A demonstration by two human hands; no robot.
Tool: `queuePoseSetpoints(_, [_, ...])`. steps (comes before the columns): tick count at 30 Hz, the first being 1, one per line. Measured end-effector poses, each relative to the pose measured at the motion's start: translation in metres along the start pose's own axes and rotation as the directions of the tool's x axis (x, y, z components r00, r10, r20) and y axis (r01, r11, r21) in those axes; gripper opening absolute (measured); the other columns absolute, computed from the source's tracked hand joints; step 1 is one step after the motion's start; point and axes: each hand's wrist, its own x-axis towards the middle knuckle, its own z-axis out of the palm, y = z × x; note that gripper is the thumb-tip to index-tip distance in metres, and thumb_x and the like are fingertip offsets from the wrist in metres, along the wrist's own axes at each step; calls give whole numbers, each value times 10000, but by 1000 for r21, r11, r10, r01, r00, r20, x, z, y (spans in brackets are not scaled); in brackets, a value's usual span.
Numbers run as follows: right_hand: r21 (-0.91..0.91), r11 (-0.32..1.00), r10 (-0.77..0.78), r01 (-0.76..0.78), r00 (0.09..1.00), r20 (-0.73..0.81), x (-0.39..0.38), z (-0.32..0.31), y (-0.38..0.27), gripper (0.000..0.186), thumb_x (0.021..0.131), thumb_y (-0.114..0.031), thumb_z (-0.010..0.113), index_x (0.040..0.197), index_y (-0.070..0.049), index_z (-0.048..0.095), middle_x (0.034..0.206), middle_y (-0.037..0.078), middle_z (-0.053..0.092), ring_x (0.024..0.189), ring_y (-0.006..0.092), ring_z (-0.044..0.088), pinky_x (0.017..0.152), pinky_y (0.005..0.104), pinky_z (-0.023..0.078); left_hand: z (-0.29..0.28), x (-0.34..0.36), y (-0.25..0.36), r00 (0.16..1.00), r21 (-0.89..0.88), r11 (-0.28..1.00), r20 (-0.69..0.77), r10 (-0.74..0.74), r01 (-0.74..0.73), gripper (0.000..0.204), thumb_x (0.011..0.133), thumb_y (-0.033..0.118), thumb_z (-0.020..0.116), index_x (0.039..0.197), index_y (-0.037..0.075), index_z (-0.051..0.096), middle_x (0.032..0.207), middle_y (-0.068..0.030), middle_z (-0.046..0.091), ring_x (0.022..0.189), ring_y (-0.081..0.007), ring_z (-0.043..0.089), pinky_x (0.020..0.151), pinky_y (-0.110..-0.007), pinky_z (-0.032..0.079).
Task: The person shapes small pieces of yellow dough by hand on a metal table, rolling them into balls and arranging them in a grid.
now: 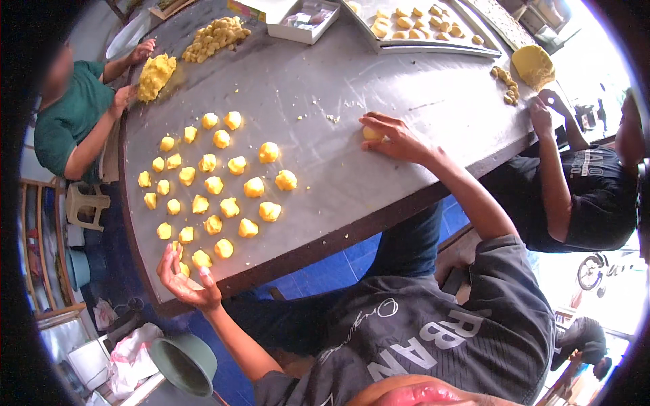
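Rows of rough yellow dough pieces (214, 185) lie across the left half of the metal tabletop. At the table's near left corner my left hand (189, 283) rests among the closest ones, its thumb and fingers apart. A dough piece (184, 269) shows in the gap between them, and another (177, 248) touches the fingertips. Over on the right, my right hand (396, 139) is cupped on a dough ball (372, 133) and presses it to the tabletop. Only the ball's left side shows; the fingers and palm cover the rest.
A co-worker in green handles a large dough lump (156, 78) beside a heap of small pieces (215, 39). Another co-worker, at right, is near a yellow round item (533, 68). A tray of shaped dough (433, 49) and a white box (303, 21) stand along the far edge.
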Motion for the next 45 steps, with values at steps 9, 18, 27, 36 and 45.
queuePoseSetpoints(9, [232, 962, 146, -143, 989, 2, 5, -13, -14, 789, 668, -190, 768, 1322, -43, 352, 1295, 162, 430, 1119, 293, 507, 928, 388, 433, 1, 1, 3, 1000, -5, 1000, -1, 4, -4, 523, 751, 216, 583, 1178, -14, 386, 1170, -180, 420, 1133, -327, 448, 950, -484, 410])
queuePoseSetpoints(18, [413, 903, 192, -118, 971, -142, 7, -10, -3, 690, 677, -219, 776, 1258, -45, 447, 1180, 158, 546, 1047, 282, 563, 918, 374, 437, 3, -1, 3, 1000, -6, 1000, -1, -4, 4, 549, 744, 242, 601, 1174, -21, 382, 1173, -189, 426, 1130, -330, 449, 950, -481, 409])
queuePoseSetpoints(27, [175, 982, 80, -65, 994, -77, 6, -13, -12, 801, 669, -243, 767, 1332, -75, 350, 1336, 180, 390, 1243, 336, 373, 1050, 402, 298, 3, -2, 0, 1000, -11, 1000, -7, -2, 1, 561, 732, 240, 605, 1171, -24, 377, 1184, -187, 421, 1126, -328, 455, 950, -476, 410])
queuePoseSetpoints(36, [256, 950, 184, -179, 983, 5, 8, -11, -17, 648, 684, -111, 690, 1274, -65, 425, 1252, 175, 483, 1181, 325, 449, 997, 402, 364, 2, -1, -1, 1000, -15, 1000, 1, 12, -12, 573, 735, 250, 611, 1181, -20, 374, 1154, -166, 420, 1130, -328, 454, 954, -480, 405])
queuePoseSetpoints(45, [142, 984, 91, -108, 989, 116, 5, -11, -23, 351, 758, -88, 586, 1081, 40, 537, 1152, 207, 524, 1131, 337, 467, 944, 399, 405, 0, -2, -1, 1000, -21, 1000, -17, 9, -9, 584, 736, 264, 607, 1173, -45, 374, 1183, -198, 420, 1124, -346, 451, 954, -469, 401])
